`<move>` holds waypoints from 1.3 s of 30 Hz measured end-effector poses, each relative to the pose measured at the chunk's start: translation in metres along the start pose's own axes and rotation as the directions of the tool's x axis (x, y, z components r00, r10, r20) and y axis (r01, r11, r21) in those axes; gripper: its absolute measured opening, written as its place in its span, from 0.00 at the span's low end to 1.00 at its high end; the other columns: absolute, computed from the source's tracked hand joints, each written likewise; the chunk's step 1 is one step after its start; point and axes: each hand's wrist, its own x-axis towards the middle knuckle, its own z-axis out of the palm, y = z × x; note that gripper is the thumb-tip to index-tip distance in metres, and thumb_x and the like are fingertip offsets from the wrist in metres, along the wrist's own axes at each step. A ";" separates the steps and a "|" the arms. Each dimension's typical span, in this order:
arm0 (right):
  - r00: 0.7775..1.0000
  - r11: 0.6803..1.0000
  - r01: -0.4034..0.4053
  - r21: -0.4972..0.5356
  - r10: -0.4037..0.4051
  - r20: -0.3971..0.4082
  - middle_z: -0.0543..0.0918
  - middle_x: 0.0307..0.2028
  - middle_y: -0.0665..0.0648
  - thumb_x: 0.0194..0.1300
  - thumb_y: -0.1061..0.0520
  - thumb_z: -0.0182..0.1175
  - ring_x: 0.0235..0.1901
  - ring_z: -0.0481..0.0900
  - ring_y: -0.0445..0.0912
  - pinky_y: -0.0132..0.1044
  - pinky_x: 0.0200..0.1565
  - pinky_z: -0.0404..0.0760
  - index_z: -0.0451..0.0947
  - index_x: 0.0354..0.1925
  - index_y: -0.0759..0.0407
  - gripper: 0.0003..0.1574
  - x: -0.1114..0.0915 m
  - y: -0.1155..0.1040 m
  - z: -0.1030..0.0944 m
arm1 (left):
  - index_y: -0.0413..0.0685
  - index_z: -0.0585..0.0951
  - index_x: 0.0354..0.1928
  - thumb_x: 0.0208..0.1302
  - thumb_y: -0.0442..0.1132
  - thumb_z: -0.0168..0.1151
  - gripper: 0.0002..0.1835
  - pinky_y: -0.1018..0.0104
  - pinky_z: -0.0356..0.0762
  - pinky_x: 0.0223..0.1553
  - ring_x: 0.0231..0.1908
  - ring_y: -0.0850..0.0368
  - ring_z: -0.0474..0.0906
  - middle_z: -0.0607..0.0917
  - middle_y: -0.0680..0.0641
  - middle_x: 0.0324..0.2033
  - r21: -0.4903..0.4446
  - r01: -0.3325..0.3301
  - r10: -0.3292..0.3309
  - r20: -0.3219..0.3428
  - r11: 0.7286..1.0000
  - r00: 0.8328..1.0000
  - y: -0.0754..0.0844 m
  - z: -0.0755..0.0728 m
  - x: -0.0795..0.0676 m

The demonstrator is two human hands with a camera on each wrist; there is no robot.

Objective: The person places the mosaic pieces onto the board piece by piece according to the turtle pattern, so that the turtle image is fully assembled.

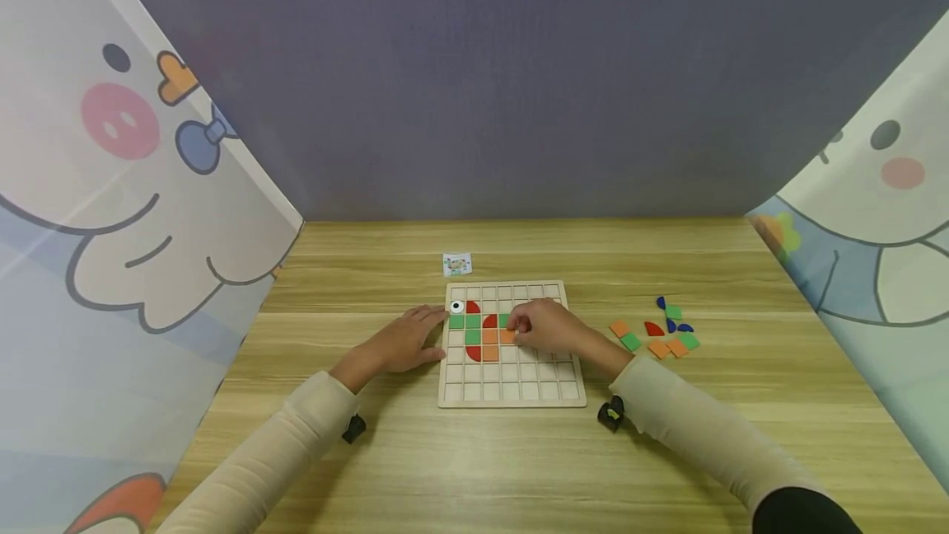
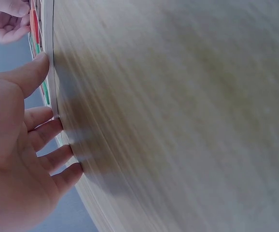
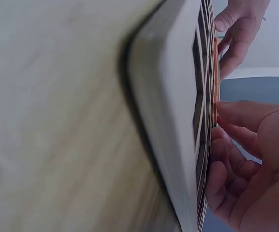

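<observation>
Wooden tabletop [image 1: 511, 468], right fingers [image 3: 221, 151] pinched at orange tile [image 1: 507, 337]

Card [image 1: 456, 264], 1: print too sm. to read. Green sq. [image 1: 504, 320], 1: part hid. behind R hand [image 1: 544, 325]; grip unclear. L hand [image 2: 21, 150]: cut off, L edge, L wrist view. Grid bd. [image 3: 178, 87]: top cut off, near corner blurred, R wrist view. Cartoon fig. [image 1: 44, 138]: cropped, L edge, head view. L sleeve [image 1: 274, 443]: cut off, btm edge, same view.
</observation>
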 end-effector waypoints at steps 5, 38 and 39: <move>1.000 0.999 -0.022 0.042 0.022 0.006 0.79 0.25 0.41 0.62 0.59 0.68 0.28 0.73 0.38 0.38 0.41 0.76 0.84 0.40 0.52 0.07 -0.003 0.002 -0.002 | 0.39 0.61 0.75 0.70 0.51 0.61 0.39 0.42 0.57 0.71 0.72 0.36 0.57 0.64 0.40 0.73 0.015 -0.016 0.016 -0.005 1.000 1.000 -0.001 0.001 0.000; 0.971 0.967 -0.213 0.139 0.225 -0.081 0.82 0.35 0.51 0.65 0.56 0.66 0.35 0.79 0.43 0.38 0.36 0.79 0.83 0.48 0.59 0.14 -0.086 0.067 -0.057 | 0.39 0.61 0.74 0.70 0.50 0.62 0.38 0.42 0.56 0.72 0.72 0.36 0.57 0.64 0.39 0.72 0.007 -0.015 0.016 -0.011 1.000 1.000 -0.002 0.001 0.000; 0.967 0.962 -0.226 0.152 0.240 -0.082 0.82 0.35 0.51 0.65 0.56 0.65 0.31 0.79 0.44 0.38 0.32 0.79 0.82 0.48 0.59 0.14 -0.090 0.069 -0.060 | 0.39 0.61 0.74 0.70 0.50 0.62 0.38 0.42 0.56 0.72 0.72 0.36 0.57 0.64 0.39 0.72 0.008 -0.014 0.014 -0.010 1.000 1.000 -0.002 0.001 0.000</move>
